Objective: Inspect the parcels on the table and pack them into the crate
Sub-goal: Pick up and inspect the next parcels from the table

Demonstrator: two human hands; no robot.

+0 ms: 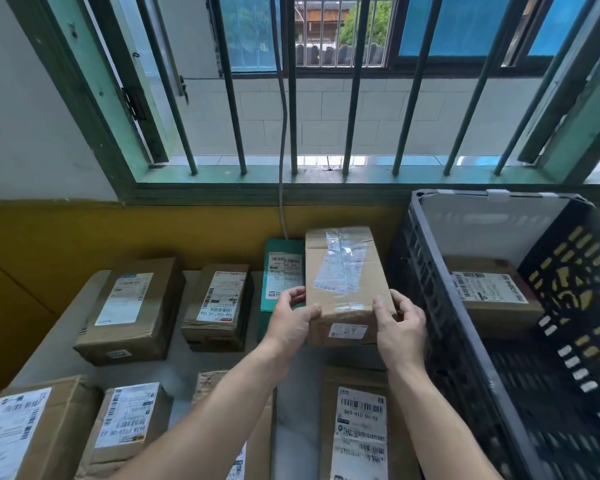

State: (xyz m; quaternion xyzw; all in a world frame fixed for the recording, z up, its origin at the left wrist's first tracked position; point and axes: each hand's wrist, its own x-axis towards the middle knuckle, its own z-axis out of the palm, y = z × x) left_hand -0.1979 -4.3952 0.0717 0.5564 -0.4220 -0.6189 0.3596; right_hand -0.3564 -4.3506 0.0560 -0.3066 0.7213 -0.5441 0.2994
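Note:
I hold a brown cardboard parcel [345, 271] sealed with clear tape, lifted above the table. My left hand [293, 315] grips its near left corner. My right hand [399, 322] grips its near right corner. A small white sticker shows on its near face. To the right stands a black slotted plastic crate [465, 341] with one labelled brown parcel [489, 292] lying inside at its far end. Several labelled parcels lie on the table [298, 410], among them a green box [281, 275] just left of the held parcel.
Brown labelled boxes lie on the table in two rows: far row [132, 306], [219, 306]; near row [25, 431], [129, 420], [357, 427]. A yellow wall and a barred window [291, 98] stand behind. A grey cable [282, 202] hangs down the wall.

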